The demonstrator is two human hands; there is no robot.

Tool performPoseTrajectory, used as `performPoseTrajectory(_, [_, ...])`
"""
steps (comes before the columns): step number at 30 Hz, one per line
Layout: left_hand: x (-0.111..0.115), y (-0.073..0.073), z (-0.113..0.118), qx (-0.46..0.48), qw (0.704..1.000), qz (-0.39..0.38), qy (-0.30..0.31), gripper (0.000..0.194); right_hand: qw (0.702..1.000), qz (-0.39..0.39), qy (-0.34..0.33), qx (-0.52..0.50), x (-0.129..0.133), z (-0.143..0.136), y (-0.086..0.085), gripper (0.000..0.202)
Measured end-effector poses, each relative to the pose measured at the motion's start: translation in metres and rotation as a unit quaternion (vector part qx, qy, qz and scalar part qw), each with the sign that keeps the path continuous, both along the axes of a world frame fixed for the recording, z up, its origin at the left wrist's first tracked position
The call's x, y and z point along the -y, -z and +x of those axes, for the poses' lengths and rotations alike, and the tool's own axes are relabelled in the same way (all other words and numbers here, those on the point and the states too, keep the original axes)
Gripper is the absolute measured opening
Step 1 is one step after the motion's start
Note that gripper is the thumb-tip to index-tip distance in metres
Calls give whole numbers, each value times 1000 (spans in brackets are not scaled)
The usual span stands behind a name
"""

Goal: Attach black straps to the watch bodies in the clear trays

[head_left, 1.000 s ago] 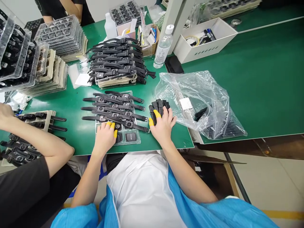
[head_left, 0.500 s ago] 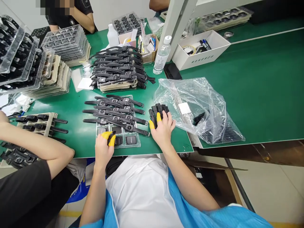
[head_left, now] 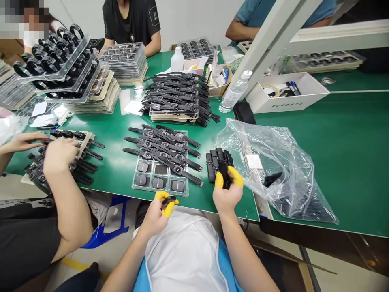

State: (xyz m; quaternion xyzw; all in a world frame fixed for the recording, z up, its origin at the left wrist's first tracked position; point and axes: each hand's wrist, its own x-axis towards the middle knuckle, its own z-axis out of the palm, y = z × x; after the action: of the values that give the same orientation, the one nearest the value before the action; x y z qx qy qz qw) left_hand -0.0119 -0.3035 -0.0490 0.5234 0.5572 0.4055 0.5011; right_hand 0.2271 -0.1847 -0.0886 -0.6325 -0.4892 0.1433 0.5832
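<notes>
My left hand (head_left: 156,217), with yellow finger cots, pinches a black watch body (head_left: 170,200) just off the table's front edge. My right hand (head_left: 227,196), also in yellow cots, grips a black watch strap (head_left: 224,169) between thumb and finger. A row of black straps (head_left: 210,167) lies on the table just beyond it. Between and beyond my hands is a clear plastic tray (head_left: 186,190). Bare square watch bodies (head_left: 159,183) fill its near compartments; strapped watches (head_left: 164,154) lie across its far part.
A taller stack of strapped watches (head_left: 178,95) stands behind the tray. To the right lie a clear plastic bag (head_left: 282,154) and a white box (head_left: 288,103) of pens. A water bottle (head_left: 235,93) stands by the post. At left, a co-worker's hands (head_left: 62,154) work over another tray.
My right hand has lifted a strap from the row and drawn it back. My left hand, still pinching the watch body, has moved off the tray toward me. The camera view has shifted.
</notes>
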Motion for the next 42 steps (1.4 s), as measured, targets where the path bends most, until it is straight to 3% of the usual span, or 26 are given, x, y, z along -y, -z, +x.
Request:
performPoseTrajectory(2, [-4, -2, -4, 8, 1000, 13, 0, 24, 994, -21, -51, -90, 21, -7, -9, 34])
performPoseTrajectory(4, [-8, -5, -8, 0, 999, 32, 8, 22, 965, -75, -135, -212, 48, -17, -20, 30])
performPoseTrajectory(6, [-12, -7, -9, -14, 998, 56, 17, 23, 903, -149, -255, -310, 75, -29, -34, 23])
performPoseTrajectory(8, [-15, -9, -8, -26, 996, 82, 35, 30, 821, -210, -361, -389, 98, -41, -46, 22])
performPoseTrajectory(11, [-18, -10, -4, -41, 988, 134, 70, 45, 704, -265, -457, -474, 117, -57, -57, 29])
performPoseTrajectory(14, [-18, -10, -3, -53, 979, 174, 87, 59, 645, -303, -505, -487, 120, -66, -60, 37])
performPoseTrajectory(21, [-17, -15, -11, -67, 972, 205, 94, 67, 650, -337, -514, -447, 105, -66, -60, 37])
performPoseTrajectory(26, [-17, -15, -15, -73, 972, 206, 90, 65, 636, -347, -519, -455, 103, -66, -61, 35])
performPoseTrajectory(32, [-17, -15, -16, -98, 966, 221, 92, 53, 654, -342, -467, -488, 104, -70, -63, 32])
performPoseTrajectory(42, [-13, -12, -15, -154, 958, 231, 73, 52, 653, -326, -443, -521, 105, -76, -64, 30])
